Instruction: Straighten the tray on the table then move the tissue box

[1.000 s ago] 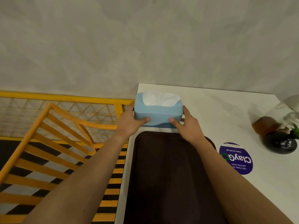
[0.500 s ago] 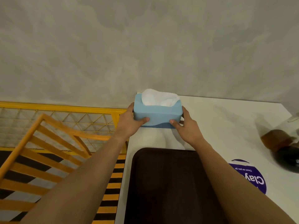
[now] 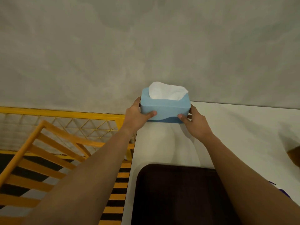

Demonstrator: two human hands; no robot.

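A light blue tissue box (image 3: 164, 108) with a white tissue sticking out of its top sits at the far left corner of the white table (image 3: 235, 135), close to the grey wall. My left hand (image 3: 136, 114) grips its left end and my right hand (image 3: 194, 120) grips its right end, thumbs on the front face. A dark brown tray (image 3: 178, 197) lies on the table near me, its edges parallel to the table's left edge, a bare strip of table between it and the box.
A yellow metal railing with mesh (image 3: 65, 125) and black-and-yellow striped floor (image 3: 113, 200) lie left of the table. The grey wall (image 3: 146, 46) rises right behind the box. A brown object (image 3: 293, 156) shows at the right edge.
Both hands have pushed the tissue box away from the tray toward the wall and table corner. The view has tilted up, so the tray and the purple sticker sit lower in frame.
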